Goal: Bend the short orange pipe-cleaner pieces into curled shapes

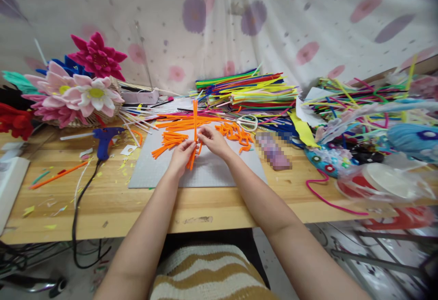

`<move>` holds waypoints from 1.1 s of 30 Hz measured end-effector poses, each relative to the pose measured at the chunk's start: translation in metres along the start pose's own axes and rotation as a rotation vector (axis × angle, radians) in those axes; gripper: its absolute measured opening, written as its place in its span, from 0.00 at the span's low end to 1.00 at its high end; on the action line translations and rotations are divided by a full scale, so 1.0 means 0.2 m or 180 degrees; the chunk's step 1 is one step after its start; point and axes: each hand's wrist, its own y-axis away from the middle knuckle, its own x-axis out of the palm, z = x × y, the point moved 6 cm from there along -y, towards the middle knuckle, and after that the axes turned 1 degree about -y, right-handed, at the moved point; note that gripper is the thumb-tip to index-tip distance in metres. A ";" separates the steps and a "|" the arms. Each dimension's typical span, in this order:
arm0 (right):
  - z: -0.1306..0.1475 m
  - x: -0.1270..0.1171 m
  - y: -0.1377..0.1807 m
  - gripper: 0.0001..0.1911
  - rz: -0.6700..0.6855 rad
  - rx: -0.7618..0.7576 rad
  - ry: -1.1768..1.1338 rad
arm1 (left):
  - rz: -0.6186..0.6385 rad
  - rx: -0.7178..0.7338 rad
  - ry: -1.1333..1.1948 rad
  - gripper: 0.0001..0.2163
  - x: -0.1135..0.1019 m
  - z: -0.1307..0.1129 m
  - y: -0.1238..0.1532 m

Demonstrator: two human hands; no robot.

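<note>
My left hand (184, 155) pinches an orange pipe cleaner (195, 117) that stands nearly upright over the grey cutting mat (219, 176). Close beside it, my right hand (212, 141) has its fingers pressed together around a short orange piece at the same spot. Under and left of the hands lies a bunch of cut straight orange pipe cleaners (167, 141). A heap of bent orange pieces (236, 135) rests on the mat to the right. Long orange stems (181, 121) stretch along the mat's far edge.
A blue glue gun (105, 141) with a black cord lies left of the mat. Fuzzy flowers (82, 88) stand behind it. Bundled coloured pipe cleaners (253, 91) fill the back. Scissors (248, 122) lie by the mat; a clear-wrapped tub (386, 181) sits at right.
</note>
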 end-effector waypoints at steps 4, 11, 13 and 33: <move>-0.01 0.00 -0.01 0.05 -0.0013 0.0307 0.0303 | -0.0089 0.0534 -0.0373 0.11 0.00 -0.06 -0.01; 0.04 0.01 -0.02 0.06 0.0402 0.0373 0.0622 | 0.0129 0.0565 -0.0525 0.14 0.01 -0.16 -0.02; 0.03 0.02 -0.01 0.07 0.0520 0.0431 0.0453 | 0.0113 0.0520 -0.0559 0.14 0.01 -0.17 -0.03; -0.03 0.10 0.05 0.07 0.0758 0.0212 0.0135 | -0.0982 0.0887 -0.0545 0.12 -0.08 -0.21 -0.11</move>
